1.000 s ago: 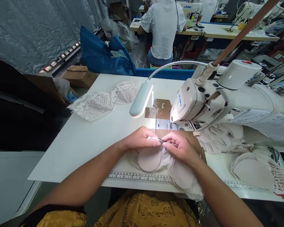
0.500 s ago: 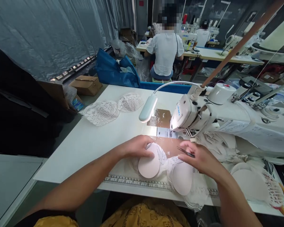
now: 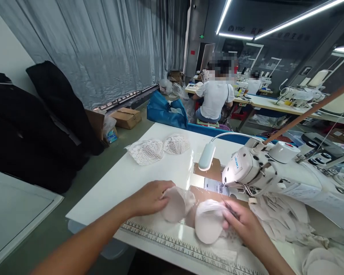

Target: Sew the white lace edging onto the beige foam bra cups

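Observation:
My left hand [image 3: 150, 198] is closed on the left cup of a white lace bra [image 3: 174, 208], thumb in front, fingers behind. My right hand [image 3: 242, 219] grips the bra beside its right cup [image 3: 208, 227]. A small dark pointed tool [image 3: 231, 209], perhaps thread snips, also sits in that hand. The bra is raised at the front of the white sewing table [image 3: 132, 191], its cups' smooth insides facing me and slightly blurred. Just beyond it stands the sewing machine [image 3: 243, 168], its needle area lit.
Another lace bra piece [image 3: 149, 150] lies at the table's back left. A lamp [image 3: 206, 156] hangs beside the machine head. White pieces [image 3: 283, 214] are heaped under the machine arm. A printed ruler [image 3: 172, 244] runs along the front edge. A co-worker [image 3: 215, 97] sits ahead, facing away.
The bra has been lifted and its cups moved apart from the lace lying over the table edge. My right hand has closed on its right side. The camera view has tilted up and left.

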A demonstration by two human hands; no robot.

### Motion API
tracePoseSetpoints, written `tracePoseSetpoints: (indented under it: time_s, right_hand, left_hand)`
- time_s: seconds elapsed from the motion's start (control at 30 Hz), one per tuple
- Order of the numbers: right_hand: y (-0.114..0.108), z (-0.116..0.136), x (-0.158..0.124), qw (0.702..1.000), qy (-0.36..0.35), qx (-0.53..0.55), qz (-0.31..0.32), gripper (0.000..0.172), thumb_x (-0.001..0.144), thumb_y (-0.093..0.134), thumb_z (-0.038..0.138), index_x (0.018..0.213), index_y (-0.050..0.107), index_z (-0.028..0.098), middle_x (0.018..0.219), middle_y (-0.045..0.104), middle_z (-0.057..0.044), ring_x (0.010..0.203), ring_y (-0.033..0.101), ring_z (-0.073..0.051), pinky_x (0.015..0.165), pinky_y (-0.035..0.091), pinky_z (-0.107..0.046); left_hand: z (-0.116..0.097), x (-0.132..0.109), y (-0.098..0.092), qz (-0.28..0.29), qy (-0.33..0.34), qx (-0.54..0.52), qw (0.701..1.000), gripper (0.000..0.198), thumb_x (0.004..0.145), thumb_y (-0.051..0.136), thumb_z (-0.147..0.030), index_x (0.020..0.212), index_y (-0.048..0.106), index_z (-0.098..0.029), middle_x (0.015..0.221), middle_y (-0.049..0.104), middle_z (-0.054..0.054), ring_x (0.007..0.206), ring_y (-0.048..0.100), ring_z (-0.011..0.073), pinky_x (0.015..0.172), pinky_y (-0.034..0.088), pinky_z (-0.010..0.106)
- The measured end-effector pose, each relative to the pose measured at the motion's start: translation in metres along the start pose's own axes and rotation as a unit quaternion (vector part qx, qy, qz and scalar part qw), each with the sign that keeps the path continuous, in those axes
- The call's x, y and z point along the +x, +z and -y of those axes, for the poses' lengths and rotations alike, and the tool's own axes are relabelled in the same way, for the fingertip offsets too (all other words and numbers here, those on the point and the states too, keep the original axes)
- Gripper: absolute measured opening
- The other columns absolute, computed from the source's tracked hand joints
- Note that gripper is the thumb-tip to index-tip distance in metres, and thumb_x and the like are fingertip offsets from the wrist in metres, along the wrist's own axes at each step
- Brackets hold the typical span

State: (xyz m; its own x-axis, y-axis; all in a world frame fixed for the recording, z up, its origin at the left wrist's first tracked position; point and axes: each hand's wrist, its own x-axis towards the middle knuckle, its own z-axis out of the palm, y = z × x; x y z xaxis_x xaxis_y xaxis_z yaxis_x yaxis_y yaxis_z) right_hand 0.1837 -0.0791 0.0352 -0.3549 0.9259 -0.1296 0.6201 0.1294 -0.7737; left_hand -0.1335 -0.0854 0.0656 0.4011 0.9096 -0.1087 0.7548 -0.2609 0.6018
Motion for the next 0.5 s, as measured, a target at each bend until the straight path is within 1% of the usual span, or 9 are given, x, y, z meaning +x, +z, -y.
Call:
tracePoseSetpoints:
  time_s: [0.07, 0.1, 0.13, 0.2, 0.23, 0.3, 0.33, 0.4, 0.5]
  right_hand:
    - [0.017, 0.027, 0.029, 0.999, -0.037, 0.020, 0.000, 0.035, 0.089, 0.048, 0.045, 0.111, 0.063, 0.022, 0.073, 0.071, -0.004, 0.086, 0.067, -0.027, 0.078, 0.052, -0.040]
    - [0.026, 0.041, 0.045, 0.997, -0.057, 0.042, -0.010, 0.034, 0.090, 0.047, 0.045, 0.108, 0.064, 0.021, 0.078, 0.071, -0.006, 0.093, 0.066, -0.027, 0.082, 0.052, -0.041]
    - [0.035, 0.056, 0.062, 0.995, -0.068, 0.068, -0.031, 0.034, 0.091, 0.045, 0.045, 0.103, 0.065, 0.021, 0.080, 0.071, -0.007, 0.093, 0.066, -0.027, 0.080, 0.053, -0.040]
    - [0.050, 0.082, 0.098, 0.986, -0.101, 0.119, -0.056, 0.034, 0.092, 0.042, 0.046, 0.101, 0.064, 0.021, 0.085, 0.071, -0.007, 0.082, 0.068, -0.024, 0.070, 0.056, -0.037]
    - [0.056, 0.092, 0.115, 0.977, -0.132, 0.148, -0.083, 0.034, 0.093, 0.041, 0.045, 0.106, 0.062, 0.022, 0.097, 0.070, -0.008, 0.085, 0.068, -0.022, 0.070, 0.057, -0.035]
    - [0.064, 0.106, 0.149, 0.949, -0.232, 0.162, -0.140, 0.032, 0.094, 0.039, 0.040, 0.113, 0.059, 0.022, 0.120, 0.063, -0.009, 0.104, 0.063, -0.021, 0.084, 0.055, -0.035]
    - [0.067, 0.108, 0.165, 0.940, -0.274, 0.138, -0.151, 0.032, 0.095, 0.037, 0.036, 0.115, 0.058, 0.021, 0.127, 0.059, -0.010, 0.114, 0.058, -0.021, 0.094, 0.051, -0.037]
    - [0.070, 0.104, 0.189, 0.946, -0.298, 0.045, -0.123, 0.034, 0.095, 0.034, 0.027, 0.120, 0.056, 0.019, 0.136, 0.053, -0.011, 0.127, 0.049, -0.021, 0.108, 0.040, -0.040]
    - [0.071, 0.083, 0.200, 0.960, -0.269, -0.051, -0.058, 0.036, 0.090, 0.035, 0.017, 0.121, 0.055, 0.016, 0.136, 0.052, -0.016, 0.129, 0.047, -0.026, 0.107, 0.037, -0.048]
  left_hand:
    - [0.017, 0.001, -0.021, -0.089, -0.014, 0.040, 0.995, 0.013, 0.082, 0.045, -0.024, 0.085, 0.057, -0.019, 0.084, 0.061, 0.003, 0.078, 0.056, 0.0194, 0.066, 0.039, 0.027]
    - [0.025, 0.004, -0.033, -0.143, -0.022, 0.067, 0.987, 0.013, 0.083, 0.045, -0.025, 0.084, 0.056, -0.019, 0.086, 0.060, 0.004, 0.080, 0.056, 0.0205, 0.068, 0.040, 0.029]
    - [0.034, 0.008, -0.045, -0.202, -0.027, 0.095, 0.974, 0.012, 0.082, 0.045, -0.025, 0.085, 0.055, -0.019, 0.089, 0.060, 0.005, 0.083, 0.056, 0.0217, 0.070, 0.041, 0.030]
    - [0.050, 0.018, -0.071, -0.323, -0.020, 0.147, 0.935, 0.009, 0.079, 0.047, -0.022, 0.086, 0.051, -0.020, 0.100, 0.060, 0.008, 0.094, 0.056, 0.0245, 0.077, 0.044, 0.034]
    - [0.057, 0.024, -0.083, -0.375, -0.008, 0.170, 0.911, 0.011, 0.076, 0.048, -0.020, 0.087, 0.049, -0.020, 0.107, 0.059, 0.010, 0.101, 0.055, 0.0258, 0.084, 0.044, 0.036]
    - [0.070, 0.036, -0.100, -0.434, 0.011, 0.207, 0.877, 0.016, 0.074, 0.049, -0.016, 0.089, 0.047, -0.020, 0.122, 0.055, 0.012, 0.117, 0.049, 0.0276, 0.098, 0.039, 0.041]
    - [0.077, 0.042, -0.104, -0.433, 0.007, 0.221, 0.874, 0.017, 0.074, 0.048, -0.015, 0.090, 0.047, -0.020, 0.130, 0.051, 0.013, 0.125, 0.043, 0.0280, 0.103, 0.035, 0.042]
    - [0.091, 0.052, -0.103, -0.377, -0.028, 0.237, 0.895, 0.018, 0.075, 0.047, -0.015, 0.093, 0.048, -0.018, 0.137, 0.046, 0.015, 0.133, 0.036, 0.0300, 0.107, 0.032, 0.044]
    - [0.111, 0.060, -0.085, -0.252, -0.067, 0.234, 0.936, 0.027, 0.073, 0.056, -0.027, 0.098, 0.053, -0.017, 0.130, 0.053, 0.016, 0.125, 0.046, 0.0337, 0.099, 0.040, 0.045]
